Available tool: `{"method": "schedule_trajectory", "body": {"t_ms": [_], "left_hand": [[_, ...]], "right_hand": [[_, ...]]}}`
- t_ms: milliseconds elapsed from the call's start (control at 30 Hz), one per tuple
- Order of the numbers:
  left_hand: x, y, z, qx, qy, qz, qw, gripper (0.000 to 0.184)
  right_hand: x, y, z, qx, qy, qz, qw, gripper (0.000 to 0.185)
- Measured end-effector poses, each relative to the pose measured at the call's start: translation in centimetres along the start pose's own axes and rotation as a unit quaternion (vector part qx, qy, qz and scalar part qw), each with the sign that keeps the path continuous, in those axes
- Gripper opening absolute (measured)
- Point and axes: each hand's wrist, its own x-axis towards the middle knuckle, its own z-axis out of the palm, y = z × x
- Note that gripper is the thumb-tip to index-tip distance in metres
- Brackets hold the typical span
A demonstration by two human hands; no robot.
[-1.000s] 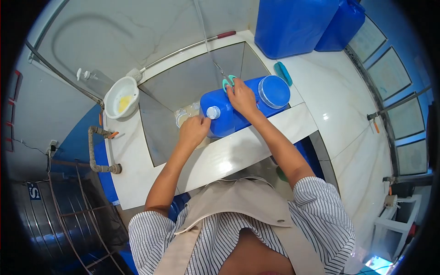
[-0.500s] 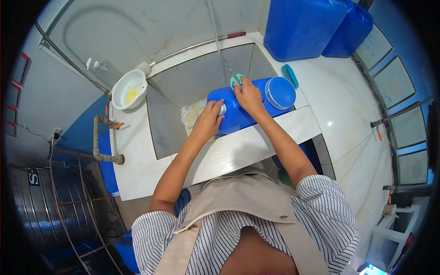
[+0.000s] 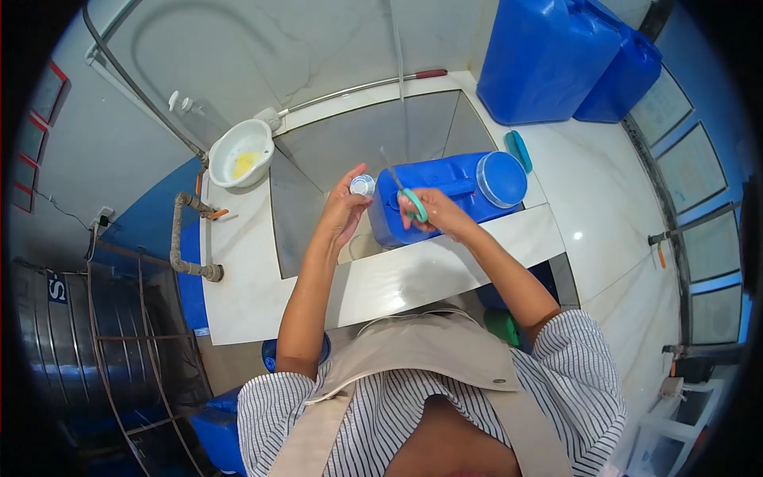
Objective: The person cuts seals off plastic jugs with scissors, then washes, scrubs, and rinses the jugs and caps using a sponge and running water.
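My left hand (image 3: 343,208) is closed on a small whitish cap (image 3: 362,185), held between thumb and fingers over the sink (image 3: 296,199). In my right hand (image 3: 437,216) is a pair of scissors (image 3: 416,205) with teal handles, the blades pointing up and away from me. Beneath that hand lies a blue jerrycan (image 3: 447,176) on its side across the sink's right part. Its large round blue lid (image 3: 502,180) faces up at the right end. Part of the jerrycan's near left side is hidden by my right hand.
A white bowl (image 3: 258,135) with something yellow inside stands at the sink's left corner. A red-handled brush (image 3: 350,97) lies along the back ledge. Two large blue jerrycans (image 3: 548,63) stand at the back right, near a teal brush (image 3: 518,151). A pipe with a tap (image 3: 184,238) rises at left.
My left hand has lifted away from the jerrycan, bringing the cap with it. My right hand has drawn the scissors down and nearer to me. The view has shifted slightly.
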Motion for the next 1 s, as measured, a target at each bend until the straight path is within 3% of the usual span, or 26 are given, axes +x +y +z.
{"method": "schedule_trajectory", "body": {"t_ms": [33, 100, 167, 200, 267, 500, 567, 700, 800, 867, 900, 933, 1000], "left_hand": [[0.0, 0.2, -0.3, -0.035, -0.004, -0.009, 0.999, 0.059], [0.0, 0.4, -0.4, -0.071, -0.007, -0.015, 0.997, 0.059], [0.0, 0.2, 0.1, 0.01, 0.09, 0.052, 0.995, 0.053], [0.0, 0.3, 0.3, 0.01, 0.089, 0.053, 0.995, 0.053], [-0.1, 0.5, 0.5, 0.019, 0.102, 0.092, 0.99, 0.045], [0.1, 0.4, 0.9, 0.006, 0.093, 0.075, 0.993, 0.04], [-0.2, 0.2, 1.7, -0.024, 0.093, 0.057, 0.994, 0.038], [-0.2, -1.2, 1.7, -0.067, 0.094, 0.066, 0.991, 0.034], [-0.6, -1.1, 1.7, -0.01, 0.082, 0.089, 0.993, 0.037], [-0.9, -0.5, 1.1, 0.008, 0.122, 0.1, 0.987, 0.038], [-1.1, -0.3, 1.2, 0.007, 0.123, 0.1, 0.987, 0.038], [-1.2, 0.0, 1.2, 0.016, 0.118, 0.1, 0.988, 0.038], [-1.4, 0.2, 1.6, 0.025, 0.11, 0.101, 0.989, 0.038]], "right_hand": [[-0.4, 0.1, 0.4, 0.078, -0.08, 0.062, 0.992, 0.038], [-1.1, -0.5, 1.3, 0.111, -0.092, 0.076, 0.987, 0.04], [-1.1, 0.2, 1.9, 0.173, -0.094, 0.098, 0.976, 0.044], [-1.0, 0.2, 2.0, 0.172, -0.094, 0.097, 0.976, 0.044], [-1.0, 0.3, 2.0, 0.291, -0.153, 0.129, 0.936, 0.045], [-1.3, 0.5, 3.2, 0.321, -0.123, 0.129, 0.93, 0.044], [-1.4, 0.7, 4.1, 0.26, -0.059, 0.06, 0.962, 0.041], [-0.8, -0.4, 4.7, 0.253, -0.005, 0.072, 0.965, 0.036], [-0.6, -1.6, 4.1, 0.176, 0.053, 0.076, 0.98, 0.034], [-0.4, -2.5, 3.0, 0.036, 0.088, 0.038, 0.995, 0.029], [0.4, -2.3, 3.4, -0.02, 0.107, -0.072, 0.992, 0.026], [0.6, -2.1, 3.7, -0.02, 0.107, -0.07, 0.992, 0.026], [1.1, -2.2, 4.4, -0.189, 0.179, -0.258, 0.931, 0.027]]}}
